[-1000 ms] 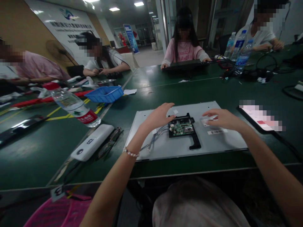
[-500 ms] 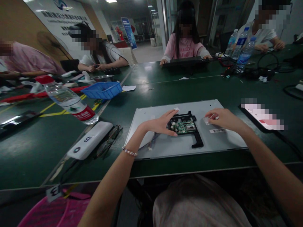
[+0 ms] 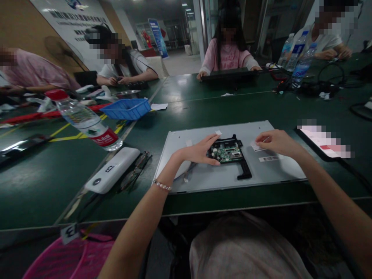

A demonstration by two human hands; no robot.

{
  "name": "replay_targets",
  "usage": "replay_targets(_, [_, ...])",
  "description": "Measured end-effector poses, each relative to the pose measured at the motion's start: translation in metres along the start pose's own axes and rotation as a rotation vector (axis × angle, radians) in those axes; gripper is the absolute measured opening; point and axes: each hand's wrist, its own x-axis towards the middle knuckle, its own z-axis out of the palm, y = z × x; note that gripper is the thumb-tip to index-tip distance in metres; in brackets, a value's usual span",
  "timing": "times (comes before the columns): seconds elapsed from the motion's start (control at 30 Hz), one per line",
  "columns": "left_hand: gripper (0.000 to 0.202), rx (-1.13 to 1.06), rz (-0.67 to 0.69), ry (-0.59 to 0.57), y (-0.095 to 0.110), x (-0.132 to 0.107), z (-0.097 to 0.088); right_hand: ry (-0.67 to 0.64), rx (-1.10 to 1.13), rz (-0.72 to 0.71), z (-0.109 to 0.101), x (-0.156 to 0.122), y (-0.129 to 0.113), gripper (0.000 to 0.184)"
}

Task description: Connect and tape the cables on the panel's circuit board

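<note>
Frame (image 3: 245, 169) holds circuit board (image 3: 227, 155); left hand (image 3: 198, 152) spread (right hand (image 3: 277, 142) pinching label (image 3: 256, 147))

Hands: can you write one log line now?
left hand: at circuit board | right hand: at white sticker | underneath: grey panel

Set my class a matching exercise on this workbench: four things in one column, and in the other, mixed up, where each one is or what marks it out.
Column one
1. Circuit board
2. Left hand
3. Right hand
4. Phone

Column two
A. Lies to the right of the grey panel
B. Has a beaded bracelet at its wrist
C. Has its fingertips at a whitish label
D. Sits in a black frame

Right pairs: 1-D, 2-B, 3-C, 4-A
</note>
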Motion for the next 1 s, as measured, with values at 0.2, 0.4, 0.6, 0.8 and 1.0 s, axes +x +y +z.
replay_targets(0.2, [0.109, -0.016, -0.006, 0.005, -0.001, 0.0, 0.001, 0.029, -0.116, -0.032, 0.006, 0.005, 0.006, 0.025])
replay_targets(0.4, [0.108, 0.001, 0.003, 0.017, 0.001, 0.0, 0.002, 0.052, -0.274, -0.254, -0.005, 0.018, -0.024, 0.03])
replay_targets(0.6, [0.109, 0.012, -0.001, 0.031, 0.003, 0.0, 0.003, 0.008, -0.302, -0.427, 0.014, 0.064, -0.063, 0.023])
replay_targets(0.8, [0.11, 0.02, 0.019, 0.034, 0.003, 0.0, 0.003, -0.088, -0.415, -0.54, 0.043, 0.107, -0.071, 0.026])
replay_targets(1.0, [0.112, 0.001, 0.052, 0.061, 0.0, 0.0, 0.005, -0.067, -0.58, -0.54, 0.048, 0.111, -0.075, 0.022])
